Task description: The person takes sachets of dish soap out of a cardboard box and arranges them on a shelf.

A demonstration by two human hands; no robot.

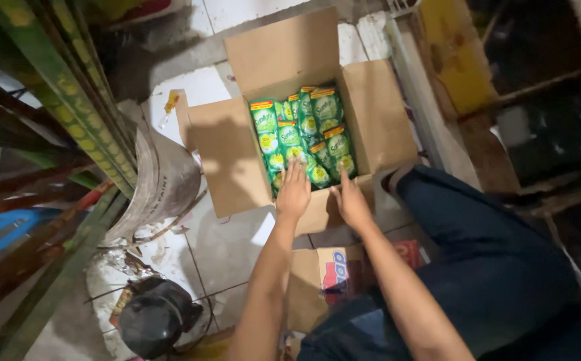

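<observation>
Head view: green pouches (302, 130) lie just beyond left hand (293, 192).

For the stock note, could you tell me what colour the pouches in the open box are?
Green pouches with yellow-orange tops; head view.

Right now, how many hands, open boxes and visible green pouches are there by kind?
Hands: 2, the left hand and right hand, both at the open cardboard box
Open cardboard boxes: 1
Green pouches visible inside: about 9, overlapping, so the count is uncertain
Total: about 12
</observation>
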